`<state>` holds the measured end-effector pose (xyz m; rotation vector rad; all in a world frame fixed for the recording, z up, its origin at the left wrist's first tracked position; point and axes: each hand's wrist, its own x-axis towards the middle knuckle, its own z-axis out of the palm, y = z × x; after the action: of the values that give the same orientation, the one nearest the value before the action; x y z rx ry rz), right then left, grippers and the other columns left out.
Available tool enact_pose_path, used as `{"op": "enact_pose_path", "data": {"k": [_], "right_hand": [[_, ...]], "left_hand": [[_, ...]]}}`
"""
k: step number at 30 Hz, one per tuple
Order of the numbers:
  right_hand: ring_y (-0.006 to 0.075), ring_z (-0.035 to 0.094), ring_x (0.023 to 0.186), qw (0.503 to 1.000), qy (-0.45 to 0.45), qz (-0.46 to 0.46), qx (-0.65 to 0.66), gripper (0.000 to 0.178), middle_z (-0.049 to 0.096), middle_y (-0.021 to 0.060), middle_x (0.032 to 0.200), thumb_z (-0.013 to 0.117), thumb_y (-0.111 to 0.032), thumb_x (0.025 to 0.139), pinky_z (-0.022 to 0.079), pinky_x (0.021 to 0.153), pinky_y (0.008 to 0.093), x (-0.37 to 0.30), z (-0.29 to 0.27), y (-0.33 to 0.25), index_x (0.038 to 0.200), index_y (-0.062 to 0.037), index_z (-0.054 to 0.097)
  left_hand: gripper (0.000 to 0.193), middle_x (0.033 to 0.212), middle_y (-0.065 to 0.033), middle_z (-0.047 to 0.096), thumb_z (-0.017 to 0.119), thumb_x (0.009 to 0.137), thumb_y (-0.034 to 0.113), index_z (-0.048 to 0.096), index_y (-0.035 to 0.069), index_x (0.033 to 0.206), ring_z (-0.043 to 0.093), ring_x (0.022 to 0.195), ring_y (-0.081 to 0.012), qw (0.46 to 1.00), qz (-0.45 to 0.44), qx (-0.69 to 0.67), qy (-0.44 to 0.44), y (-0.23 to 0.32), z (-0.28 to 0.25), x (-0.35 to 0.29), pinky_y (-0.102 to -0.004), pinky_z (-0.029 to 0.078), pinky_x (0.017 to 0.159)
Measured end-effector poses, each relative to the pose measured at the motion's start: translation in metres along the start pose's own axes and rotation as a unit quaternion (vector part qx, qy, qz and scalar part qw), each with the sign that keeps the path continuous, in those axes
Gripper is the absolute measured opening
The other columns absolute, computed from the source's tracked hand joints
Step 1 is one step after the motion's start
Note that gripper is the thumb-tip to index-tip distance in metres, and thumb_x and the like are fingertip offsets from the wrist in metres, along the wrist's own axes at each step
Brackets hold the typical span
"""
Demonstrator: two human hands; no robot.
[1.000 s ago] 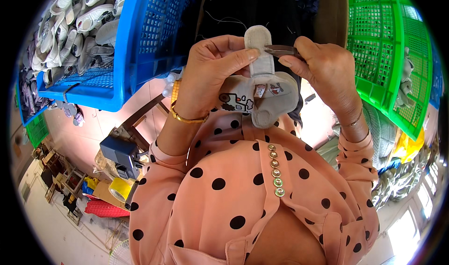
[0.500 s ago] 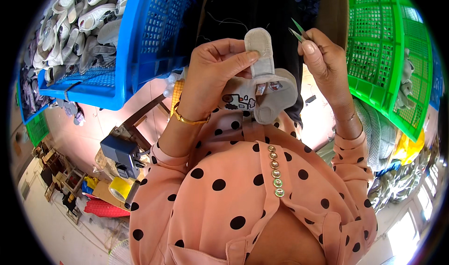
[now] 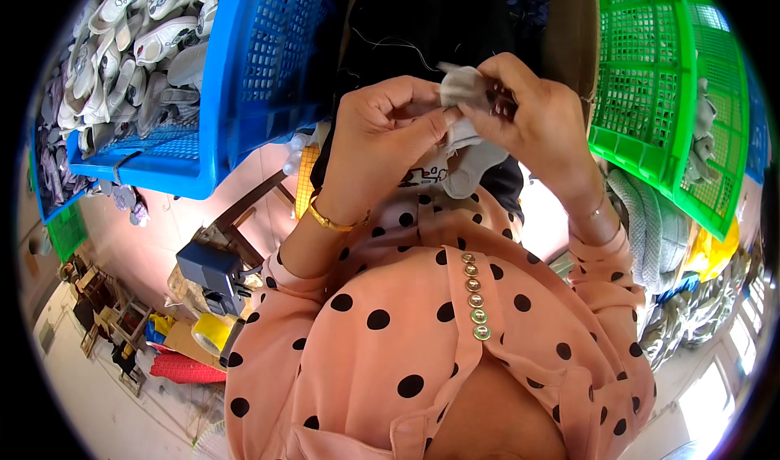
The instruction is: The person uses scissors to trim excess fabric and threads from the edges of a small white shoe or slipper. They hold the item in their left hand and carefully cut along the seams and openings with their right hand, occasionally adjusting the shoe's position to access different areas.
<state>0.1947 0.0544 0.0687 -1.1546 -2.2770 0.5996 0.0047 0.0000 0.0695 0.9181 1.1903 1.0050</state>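
Pale shoe (image 3: 465, 177): between both grips, its printed part nearer the wearer's body.
Left hand (image 3: 386, 133): thumb and bent fingers pinching the shoe.
Right hand (image 3: 543, 117): curled round a dark tool (image 3: 500, 100) (too blurred to make out), at the shoe's far end.
Blue basket (image 3: 213, 155): left of the grips.
Green basket (image 3: 638, 164): right of them.

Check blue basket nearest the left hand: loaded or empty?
Loaded: a heap of pale cloth shoes shows inside the blue basket. Whether it's brimful, cannot tell; the picture's edge cuts it off.
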Motion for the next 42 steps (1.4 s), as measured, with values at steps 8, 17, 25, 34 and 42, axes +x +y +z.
{"op": "enact_pose_path", "data": {"k": [8, 17, 25, 34, 42], "right_hand": [[0.0187, 0.061, 0.053, 0.995, 0.031, 0.086, 0.041, 0.044, 0.059, 0.004, 0.063, 0.078, -0.044, 0.075, 0.049, 0.051, 0.0287, 0.0, -0.021, 0.001, 0.094, -0.0085, 0.059], [0.0205, 0.052, 0.045, 0.974, 0.024, -0.134, -0.18, 0.04, 0.048, 0.0019, 0.051, 0.073, -0.044, 0.075, 0.042, 0.043, 0.0315, 0.001, -0.029, 0.008, 0.07, -0.0113, 0.049], [0.0233, 0.054, 0.051, 0.967, -0.034, -0.122, -0.219, 0.033, 0.054, 0.0038, 0.058, 0.072, -0.039, 0.076, 0.042, 0.047, 0.0334, 0.002, -0.034, 0.001, 0.073, -0.0107, 0.054], [0.0196, 0.052, 0.045, 0.968, -0.025, -0.152, -0.196, 0.034, 0.047, 0.0033, 0.051, 0.07, -0.037, 0.081, 0.041, 0.043, 0.0318, 0.006, -0.032, 0.005, 0.069, -0.0108, 0.051], [0.0149, 0.045, 0.052, 0.974, 0.039, 0.067, 0.213, 0.034, 0.051, 0.0029, 0.061, 0.073, -0.035, 0.083, 0.042, 0.049, 0.0255, -0.001, -0.016, 0.017, 0.089, -0.0051, 0.058]], "left_hand": [[0.016, 0.084, -0.0107, 0.071, 0.069, 0.085, 0.004, 0.068, -0.004, 0.098, 0.067, 0.072, -0.0121, 1.0, 0.007, -0.008, 0.021, 0.004, -0.003, 0.006, -0.0228, 0.055, 0.066], [0.018, 0.084, -0.0099, 0.071, 0.071, 0.084, 0.011, 0.07, -0.002, 0.097, 0.067, 0.069, -0.0123, 0.996, -0.015, -0.083, 0.022, 0.006, -0.005, 0.008, -0.0233, 0.055, 0.063], [0.017, 0.083, -0.0097, 0.071, 0.072, 0.083, 0.01, 0.07, -0.001, 0.096, 0.066, 0.068, -0.0116, 0.995, -0.012, -0.102, 0.014, 0.007, -0.005, 0.008, -0.0233, 0.055, 0.061], [0.019, 0.083, -0.0104, 0.071, 0.073, 0.083, 0.009, 0.07, -0.001, 0.098, 0.067, 0.068, -0.011, 0.991, -0.023, -0.13, -0.001, 0.002, -0.008, 0.008, -0.0216, 0.055, 0.061], [0.016, 0.083, -0.009, 0.071, 0.07, 0.085, 0.008, 0.07, -0.002, 0.097, 0.065, 0.068, -0.0111, 0.996, -0.02, -0.079, 0.021, 0.003, -0.004, 0.006, -0.0234, 0.054, 0.063]]}}
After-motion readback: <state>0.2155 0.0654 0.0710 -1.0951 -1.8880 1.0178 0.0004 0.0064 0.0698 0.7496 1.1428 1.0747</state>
